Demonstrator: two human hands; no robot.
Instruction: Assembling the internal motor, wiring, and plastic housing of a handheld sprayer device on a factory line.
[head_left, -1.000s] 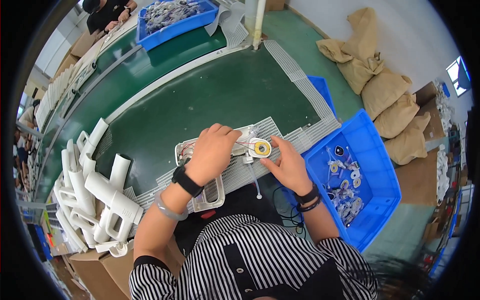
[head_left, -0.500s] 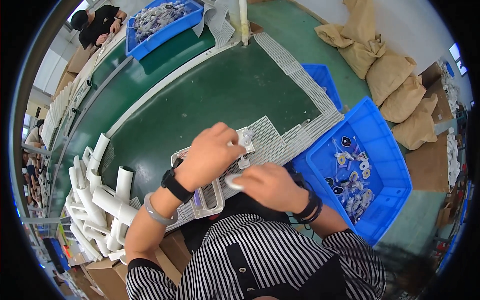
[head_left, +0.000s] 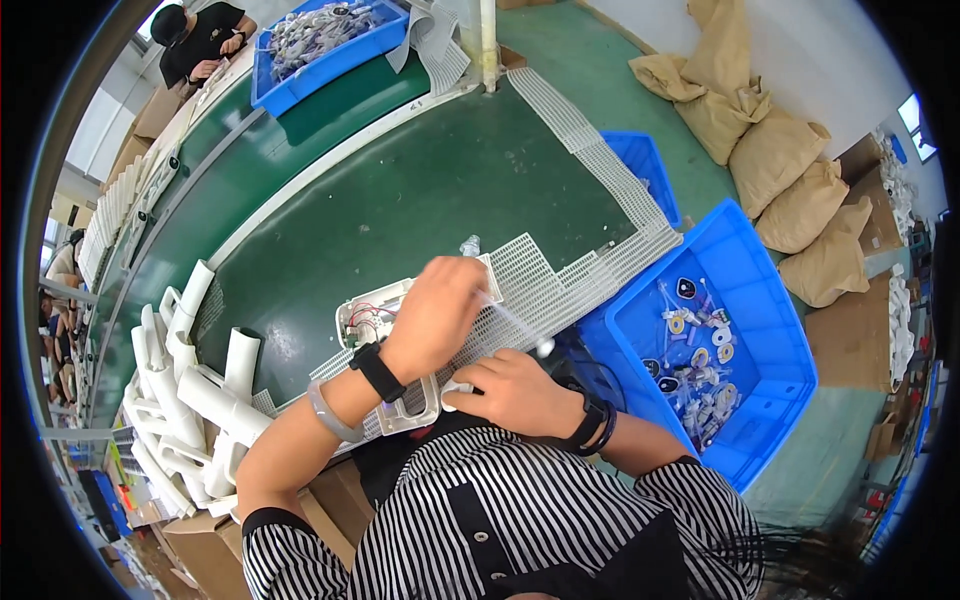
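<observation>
My left hand [head_left: 440, 308] is closed above a white plastic housing [head_left: 352, 322]. A thin pale rod [head_left: 515, 320] with a round white end sticks out from its fingers toward the lower right, slightly blurred. Lower and to the right, my right hand [head_left: 525, 397] pinches a small round white piece [head_left: 459, 397] close to my body. Red wires [head_left: 372, 318] show inside the housing's left part, and its looped handle lies below my left wrist. My left hand hides the housing's middle. A small clear-grey part [head_left: 470, 245] lies just beyond that hand.
White curved plastic shells [head_left: 190, 400] pile up at left. A blue bin [head_left: 790, 380] of small parts stands at right, another blue bin [head_left: 265, 85] at the far left. Perforated white matting [head_left: 600, 190] borders the green table [head_left: 400, 190]. A co-worker [head_left: 200, 45] sits beyond.
The pale rod now points right from my left hand. My right hand has drawn down toward my body with the white piece. The clear-grey part now lies on the green surface.
</observation>
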